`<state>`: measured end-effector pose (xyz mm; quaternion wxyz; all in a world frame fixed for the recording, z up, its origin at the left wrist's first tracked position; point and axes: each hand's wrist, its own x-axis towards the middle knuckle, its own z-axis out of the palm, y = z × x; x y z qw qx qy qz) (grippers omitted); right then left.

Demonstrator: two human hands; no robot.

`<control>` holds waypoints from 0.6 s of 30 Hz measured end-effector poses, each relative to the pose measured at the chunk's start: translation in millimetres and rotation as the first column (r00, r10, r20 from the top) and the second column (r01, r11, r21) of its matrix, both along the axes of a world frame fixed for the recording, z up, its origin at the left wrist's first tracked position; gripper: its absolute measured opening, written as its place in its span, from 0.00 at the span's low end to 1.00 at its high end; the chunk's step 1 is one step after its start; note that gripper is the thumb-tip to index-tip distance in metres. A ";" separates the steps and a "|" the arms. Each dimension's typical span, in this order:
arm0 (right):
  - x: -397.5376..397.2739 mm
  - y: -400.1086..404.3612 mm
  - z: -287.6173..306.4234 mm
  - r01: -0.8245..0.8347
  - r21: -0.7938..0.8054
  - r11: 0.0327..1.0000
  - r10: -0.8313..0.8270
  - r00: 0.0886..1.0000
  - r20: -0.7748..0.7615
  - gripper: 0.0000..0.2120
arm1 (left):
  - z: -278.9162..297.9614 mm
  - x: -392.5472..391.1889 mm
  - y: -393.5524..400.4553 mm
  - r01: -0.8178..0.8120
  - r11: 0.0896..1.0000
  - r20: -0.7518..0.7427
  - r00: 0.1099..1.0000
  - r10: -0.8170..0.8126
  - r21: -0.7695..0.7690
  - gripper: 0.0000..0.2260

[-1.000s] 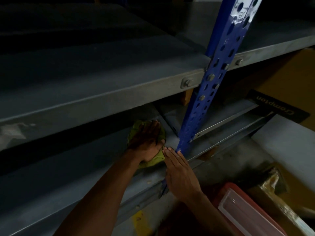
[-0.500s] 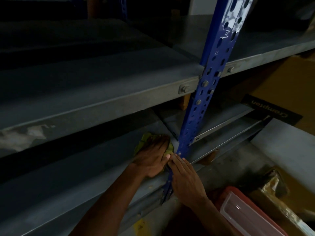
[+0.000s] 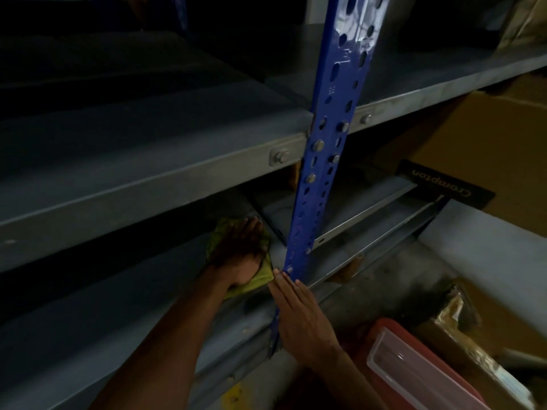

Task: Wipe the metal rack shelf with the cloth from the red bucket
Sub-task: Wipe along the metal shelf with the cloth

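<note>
- My left hand (image 3: 239, 255) lies flat, palm down, on the cloth (image 3: 254, 281). It presses the cloth onto the lower shelf (image 3: 124, 297). The fingers are spread over it, not curled around it.
- My right hand (image 3: 299, 309) is open and flat too. It holds nothing. Its fingertips (image 3: 279, 276) touch the bottom of the blue post (image 3: 325, 143), just beside the corner of the cloth.
- Far left, the lower shelf is grey metal and goes off into the dark. I cannot see if it is wet or dusty there.
- Above it is another grey shelf (image 3: 133, 161), bolted to the post.
- The cloth is yellow-green and sits near the right end of the lower shelf, close to the post. Most of it hides under my hand.
- I think the cloth is soft and light. It will bunch up if I push from one edge. So it is best to keep my whole palm on the middle of it and slide.
- The shelf looks hard and smooth, so the cloth should glide. The shelf edge and the bolts could catch it.
- Right of the post there is a brown box (image 3: 473, 137) with a dark label.
- At the bottom right I see something red with a clear lid (image 3: 414, 365). I cannot tell if it is the bucket.
</note>
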<state>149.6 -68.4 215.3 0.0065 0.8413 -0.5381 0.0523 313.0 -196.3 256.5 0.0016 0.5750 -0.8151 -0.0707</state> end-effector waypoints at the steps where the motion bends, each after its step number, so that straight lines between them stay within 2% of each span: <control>1: -1.1 0.9 -2.6 0.005 0.014 1.000 -0.005 1.000 0.007 0.39 | 2.4 -7.2 2.1 0.028 1.000 -0.015 0.999 -0.028 0.008 0.27; 5: -12.2 8.5 -13.6 0.007 0.044 0.999 -0.010 0.998 0.055 0.34 | 6.7 -24.9 14.3 0.117 0.993 -0.107 0.987 -0.117 -0.002 0.25; 8: -18.6 13.4 -16.1 -0.005 0.039 0.999 0.002 0.997 0.071 0.37 | 6.5 -23.6 21.9 0.116 0.993 -0.163 0.980 -0.115 -0.002 0.25; 13: -16.1 10.9 -17.0 -0.055 -0.010 0.998 0.056 0.996 0.076 0.36 | 0.7 -19.2 40.3 0.209 0.968 -0.076 0.972 -0.221 -0.140 0.28; 18: -7.7 11.1 -15.8 -0.061 -0.007 0.998 0.061 0.996 0.059 0.24 | -6.5 -6.2 57.9 0.222 0.961 -0.036 0.972 -0.231 -0.167 0.28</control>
